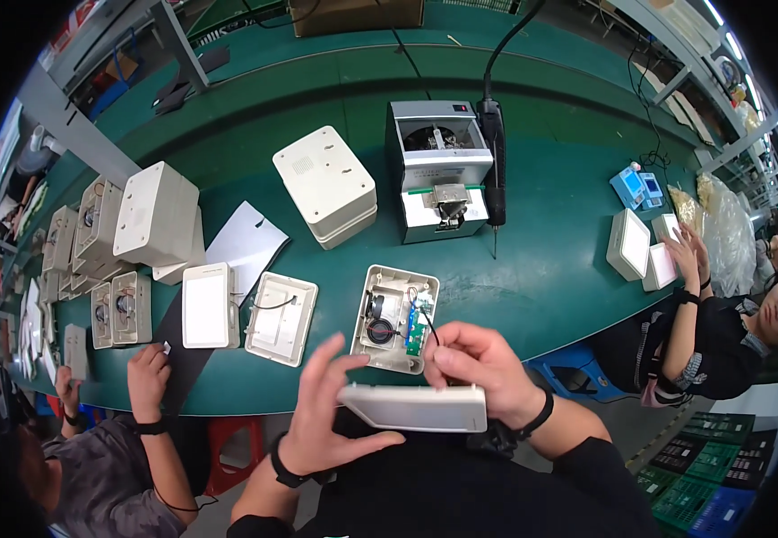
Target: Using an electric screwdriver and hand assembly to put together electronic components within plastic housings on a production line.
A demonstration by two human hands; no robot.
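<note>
A white panel with a pale flat face is tilted up close in front of my body. My left hand is open at the panel's left end, fingers spread and thumb stretched along its lower side. My right hand is above the panel's right part, thumb and forefinger pinched on a thin black cable. That cable runs up toward an open white housing just beyond my hands. Inside the housing are a round black speaker and a green circuit board.
A screw feeder and a black electric screwdriver stand behind. Stacked white housings are to their left. A white cover lies left. Co-workers' hands are at left, others at right beside white boxes.
</note>
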